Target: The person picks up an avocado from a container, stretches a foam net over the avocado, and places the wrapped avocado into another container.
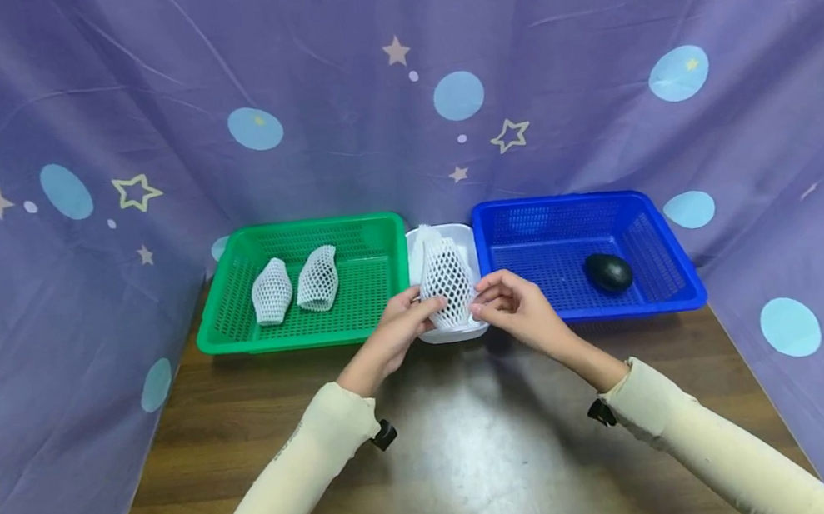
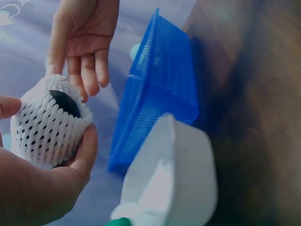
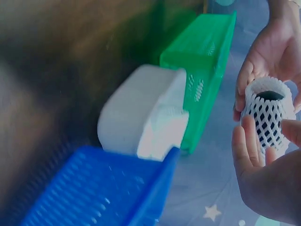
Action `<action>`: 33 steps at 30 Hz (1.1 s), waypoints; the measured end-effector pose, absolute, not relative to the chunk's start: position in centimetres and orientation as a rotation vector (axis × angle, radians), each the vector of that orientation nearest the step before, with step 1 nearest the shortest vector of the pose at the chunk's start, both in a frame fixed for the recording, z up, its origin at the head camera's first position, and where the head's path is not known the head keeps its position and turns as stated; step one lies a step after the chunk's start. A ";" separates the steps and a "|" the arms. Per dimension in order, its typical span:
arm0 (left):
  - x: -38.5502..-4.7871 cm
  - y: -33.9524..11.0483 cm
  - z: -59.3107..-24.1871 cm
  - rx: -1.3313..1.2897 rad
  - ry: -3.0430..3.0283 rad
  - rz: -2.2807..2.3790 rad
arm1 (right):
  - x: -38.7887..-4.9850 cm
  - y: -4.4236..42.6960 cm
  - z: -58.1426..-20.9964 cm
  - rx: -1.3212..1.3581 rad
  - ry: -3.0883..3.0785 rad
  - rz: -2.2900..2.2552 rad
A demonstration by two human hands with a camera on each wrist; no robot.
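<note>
My left hand (image 1: 407,324) holds a white foam net sleeve (image 1: 448,282), thumb on one side and fingers on the other. Inside the sleeve sits a dark avocado (image 2: 66,102), showing through the mesh and at the open end. My right hand (image 1: 519,313) is at the right side of the sleeve with its fingertips at the mesh; several of its fingers (image 2: 88,75) extend fairly straight in the left wrist view. Behind the hands stands a white tub (image 1: 461,235) with white netting in it.
On the left, a green basket (image 1: 300,341) contains two foam net sleeves, one (image 1: 272,292) beside the other (image 1: 318,279). A blue basket (image 1: 533,257) on the right holds a bare dark avocado (image 1: 608,272). All stand on a wooden table (image 1: 263,415) before a purple curtain (image 1: 334,89).
</note>
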State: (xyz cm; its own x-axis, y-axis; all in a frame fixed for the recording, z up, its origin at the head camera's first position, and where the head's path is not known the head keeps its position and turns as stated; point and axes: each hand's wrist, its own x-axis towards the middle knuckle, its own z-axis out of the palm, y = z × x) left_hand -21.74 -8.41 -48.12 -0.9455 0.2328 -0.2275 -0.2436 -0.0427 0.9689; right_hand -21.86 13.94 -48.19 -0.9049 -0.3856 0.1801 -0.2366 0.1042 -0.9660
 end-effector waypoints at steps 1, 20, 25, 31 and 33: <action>-22.0 -8.5 -47.7 -0.020 1.926 2.049 | -22.2 14.1 -47.9 -0.651 2.264 -1.906; -27.7 -14.7 -45.7 -0.213 1.975 1.994 | -28.8 21.3 -44.2 -0.649 2.657 -1.514; -29.0 -16.5 -45.8 -0.251 2.025 1.916 | -31.1 23.4 -43.5 -0.573 2.761 -1.232; -30.1 -18.2 -45.9 -0.370 2.013 1.843 | -34.1 25.4 -43.0 -0.529 2.771 -0.749; -30.4 -18.7 -45.9 -0.401 1.999 1.831 | -34.9 25.8 -42.9 -0.526 2.742 -0.604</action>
State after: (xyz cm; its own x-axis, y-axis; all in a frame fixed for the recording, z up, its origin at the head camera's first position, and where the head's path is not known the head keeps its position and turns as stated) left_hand -30.36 -18.67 -45.92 -0.8795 0.0561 -0.4726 -0.4659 0.1015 0.8790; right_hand -34.88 25.84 -42.94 -0.8933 -0.4055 -0.1936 -0.2867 0.8461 -0.4494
